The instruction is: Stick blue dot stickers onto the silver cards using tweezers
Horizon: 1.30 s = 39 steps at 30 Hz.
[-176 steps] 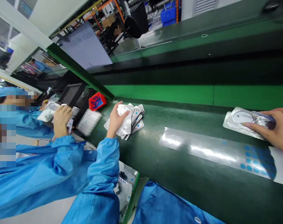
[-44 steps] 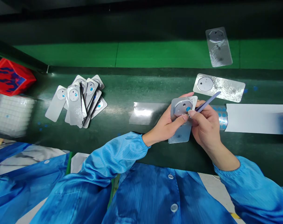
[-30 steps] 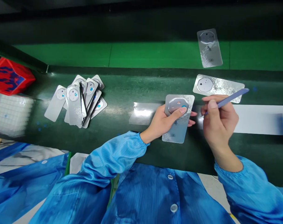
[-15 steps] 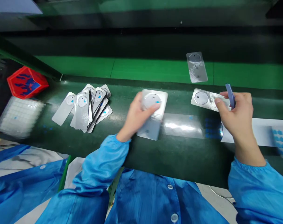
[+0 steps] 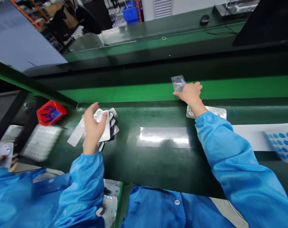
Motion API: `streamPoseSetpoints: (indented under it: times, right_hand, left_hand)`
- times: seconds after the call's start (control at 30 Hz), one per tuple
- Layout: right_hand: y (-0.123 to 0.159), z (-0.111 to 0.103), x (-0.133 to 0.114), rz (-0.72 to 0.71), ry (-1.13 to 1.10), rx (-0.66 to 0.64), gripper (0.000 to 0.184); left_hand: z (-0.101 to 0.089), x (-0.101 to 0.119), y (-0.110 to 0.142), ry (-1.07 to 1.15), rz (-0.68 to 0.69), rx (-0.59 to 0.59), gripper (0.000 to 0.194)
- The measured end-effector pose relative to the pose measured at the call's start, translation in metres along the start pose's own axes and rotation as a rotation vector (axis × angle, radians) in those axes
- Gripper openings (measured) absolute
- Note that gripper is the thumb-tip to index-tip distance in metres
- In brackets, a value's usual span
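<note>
My left hand (image 5: 93, 128) is over a pile of thin silvery plates (image 5: 107, 129) with rounded corners, its thumb and fingers apart. It covers part of the pile, and I cannot tell whether it touches the top plate. My right hand (image 5: 190, 94) reaches to a silvery plate (image 5: 178, 81) on the bright green strip. Thumb and fingers lie across that plate's lower end, hiding it; the other fingers stick out. Another silvery plate (image 5: 216, 111) lies under my right forearm, partly covered. A clear film strip (image 5: 163, 141) lies flat between my hands.
A red six-sided container (image 5: 51, 112) and a pale gridded tray (image 5: 41, 142) stand at the left. A co-worker's hand (image 5: 14, 159) holds a plate there. White paper (image 5: 248, 134) and a sheet of blue stickers (image 5: 283, 144) lie right. A green post (image 5: 34, 84) slants at upper left.
My left hand has moved left to the pile and let go of its plates. My right hand has left one plate and reached up to another; the slim purple tool no longer shows. The view has tilted up.
</note>
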State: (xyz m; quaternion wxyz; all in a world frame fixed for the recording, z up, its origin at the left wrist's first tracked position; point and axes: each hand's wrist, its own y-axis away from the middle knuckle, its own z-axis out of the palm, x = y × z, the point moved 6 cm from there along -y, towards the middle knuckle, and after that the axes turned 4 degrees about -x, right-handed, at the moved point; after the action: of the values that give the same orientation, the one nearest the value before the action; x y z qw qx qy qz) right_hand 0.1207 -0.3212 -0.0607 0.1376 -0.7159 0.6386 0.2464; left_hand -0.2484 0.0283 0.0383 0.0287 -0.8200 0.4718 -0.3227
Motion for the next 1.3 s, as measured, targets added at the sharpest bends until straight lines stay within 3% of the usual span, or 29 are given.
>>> streamPoseSetpoints:
  times: [0.07, 0.13, 0.27, 0.37, 0.47, 0.53, 0.57, 0.63, 0.7, 0.77, 0.83, 0.9, 1.03, 1.17, 1.3]
  right_hand:
    - [0.001, -0.003, 0.001, 0.115, -0.021, 0.013, 0.107]
    - [0.001, -0.01, 0.001, 0.172, -0.129, 0.019, 0.109]
    - [0.009, -0.026, -0.011, 0.074, -0.413, -0.063, 0.079]
    - [0.042, -0.031, -0.015, -0.037, -0.511, -0.175, 0.063]
    - [0.102, -0.03, -0.005, -0.171, -0.572, -0.324, 0.067]
    - [0.149, -0.03, 0.009, -0.32, -0.567, -0.511, 0.063]
    - [0.167, -0.034, 0.023, -0.338, -0.515, -0.509, 0.061]
    - [0.188, -0.058, 0.058, -0.323, -0.457, -0.304, 0.063]
    - [0.2, -0.09, 0.095, -0.323, -0.395, -0.021, 0.068]
    - [0.207, -0.113, 0.126, -0.319, -0.336, 0.162, 0.066]
    - [0.209, -0.12, 0.152, -0.264, -0.363, 0.185, 0.062]
    - [0.208, -0.114, 0.17, -0.198, -0.519, 0.098, 0.059]
    - [0.197, -0.093, 0.175, -0.2, -0.763, -0.035, 0.059]
    - [0.182, -0.08, 0.171, -0.194, -0.75, -0.102, 0.06]
    - [0.177, -0.078, 0.17, -0.191, -0.718, -0.081, 0.064]
  left_hand:
    - [0.024, 0.025, 0.012, 0.101, -0.03, -0.049, 0.054]
    - [0.056, 0.056, 0.022, 0.335, -0.08, -0.174, 0.047]
    - [0.116, 0.117, 0.036, 0.69, -0.138, -0.356, 0.041]
    - [0.154, 0.15, 0.045, 0.885, -0.195, -0.456, 0.059]
    - [0.182, 0.174, 0.061, 1.34, -0.39, -0.57, 0.077]
    - [0.187, 0.186, 0.069, 1.594, -0.477, -0.555, 0.081]
    - [0.186, 0.188, 0.072, 1.645, -0.482, -0.526, 0.082]
    - [0.182, 0.19, 0.077, 1.661, -0.477, -0.527, 0.084]
    - [0.182, 0.192, 0.086, 1.63, -0.501, -0.654, 0.083]
    - [0.185, 0.197, 0.098, 1.598, -0.536, -0.85, 0.077]
    - [0.189, 0.206, 0.112, 1.572, -0.548, -1.042, 0.072]
    - [0.192, 0.215, 0.124, 1.543, -0.527, -1.171, 0.07]
    - [0.198, 0.224, 0.135, 1.468, -0.473, -1.21, 0.063]
    - [0.201, 0.221, 0.135, 1.444, -0.445, -1.167, 0.06]
    - [0.203, 0.219, 0.137, 1.439, -0.415, -1.189, 0.056]
